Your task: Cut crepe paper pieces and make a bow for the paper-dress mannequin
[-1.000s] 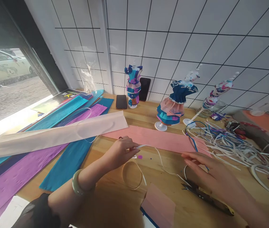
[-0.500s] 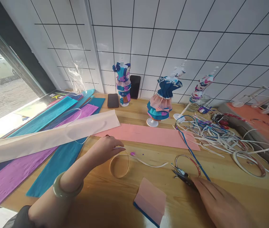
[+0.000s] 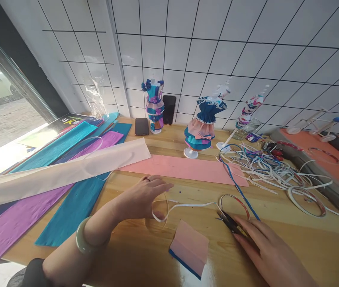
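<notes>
My left hand [image 3: 145,195] is curved around a clear tape roll [image 3: 156,230], its thumb and fingers on opposite sides of the roll. A thin white strip [image 3: 193,205] curls in front of my left thumb and runs right to the tip of the black-handled pliers [image 3: 230,224]. My right hand [image 3: 265,243] is closed around these pliers. Just behind their jaws lies a red and white ring [image 3: 238,197]. A folded pink cloth piece [image 3: 190,243] with a blue edge rests between my hands. Behind them stretches a long pink strip [image 3: 187,169].
Teal [image 3: 76,215], purple [image 3: 16,227] and cream [image 3: 112,157] strips cover the left side. Small dressed forms [image 3: 200,131] stand at the back beside two phones [image 3: 142,126]. A tangle of cords [image 3: 273,163] and a coiled ring [image 3: 306,201] lie right. The orange surface [image 3: 312,149] holds white stands.
My left hand has moved right and let go of the white strip, closing around the tape roll, which has shifted slightly right. My right hand and the pliers have barely moved.
</notes>
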Demonstrator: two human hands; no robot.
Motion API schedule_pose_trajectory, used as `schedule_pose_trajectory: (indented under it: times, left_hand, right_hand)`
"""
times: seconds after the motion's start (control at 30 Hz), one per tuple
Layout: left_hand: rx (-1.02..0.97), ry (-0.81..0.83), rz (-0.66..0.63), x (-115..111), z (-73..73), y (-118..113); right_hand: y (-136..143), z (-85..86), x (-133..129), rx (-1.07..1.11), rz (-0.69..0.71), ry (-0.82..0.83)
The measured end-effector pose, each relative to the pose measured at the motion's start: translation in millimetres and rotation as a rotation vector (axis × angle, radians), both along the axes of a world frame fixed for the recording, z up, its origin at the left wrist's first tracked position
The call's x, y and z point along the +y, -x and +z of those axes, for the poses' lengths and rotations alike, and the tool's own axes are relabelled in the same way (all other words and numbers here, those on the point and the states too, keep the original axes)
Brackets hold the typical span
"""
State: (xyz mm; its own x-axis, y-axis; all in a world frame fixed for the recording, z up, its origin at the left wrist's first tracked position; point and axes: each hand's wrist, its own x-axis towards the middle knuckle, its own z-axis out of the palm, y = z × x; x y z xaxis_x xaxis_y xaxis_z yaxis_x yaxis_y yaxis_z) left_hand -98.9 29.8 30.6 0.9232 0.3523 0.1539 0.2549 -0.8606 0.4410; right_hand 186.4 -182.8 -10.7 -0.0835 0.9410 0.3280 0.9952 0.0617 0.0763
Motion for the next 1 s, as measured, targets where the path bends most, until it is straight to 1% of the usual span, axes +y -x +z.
schedule_pose_trajectory:
  times: [0.07, 0.17, 0.3, 0.37, 0.43, 0.5, 0.63, 0.7, 0.77, 0.83, 0.87, 0.93, 1.0]
  left_hand:
    - [-0.031, 0.005, -0.046, -3.2, -2.8, -3.6]
    - [-0.061, 0.003, -0.070, -7.9, -5.7, -8.4]
    - [-0.127, 0.012, -0.083, -15.2, -6.2, -15.2]
    - [-0.159, 0.069, -0.114, -18.5, -3.8, -17.5]
    - [-0.207, 0.189, -0.176, -20.5, 0.8, -17.7]
    - [-0.275, 0.373, -0.234, -20.6, 6.7, -15.5]
    - [-0.404, 0.869, -0.273, -14.8, 14.8, -8.2]
    - [-0.460, 1.072, -0.242, -10.6, 13.8, -6.8]
    - [-0.488, 1.164, -0.135, -7.6, 10.0, -8.2]
    - [-0.456, 1.166, -0.009, -7.0, 5.4, -11.8]
    - [-0.430, 1.161, 0.026, -7.6, 3.2, -14.1]
    - [-0.396, 1.165, 0.056, -9.4, -0.6, -18.7]
    - [-0.432, 1.178, 0.088, -10.2, -3.9, -22.3]
  right_hand:
    - [0.8, -0.7, 0.6, 0.104, -0.006, 0.024]
    - [3.3, 2.5, 4.3, 0.192, 0.041, 0.037]
    - [11.5, 8.1, 14.1, 0.240, 0.122, 0.076]
    - [18.7, 10.8, 20.0, 0.252, 0.169, 0.095]
    - [26.5, 13.9, 26.1, 0.269, 0.201, 0.112]
    - [32.6, 17.6, 32.2, 0.281, 0.236, 0.121]
    - [35.5, 25.8, 43.7, 0.256, 0.299, 0.142]
    - [35.5, 30.4, 49.2, 0.229, 0.322, 0.125]
    - [38.2, 35.8, 55.1, 0.212, 0.335, 0.082]
    - [44.5, 41.9, 61.7, 0.202, 0.356, 0.043]
    - [48.7, 44.9, 65.5, 0.197, 0.372, 0.033]
    - [57.1, 49.6, 73.9, 0.196, 0.402, 0.032]
    - [63.1, 51.1, 83.3, 0.211, 0.421, 0.041]
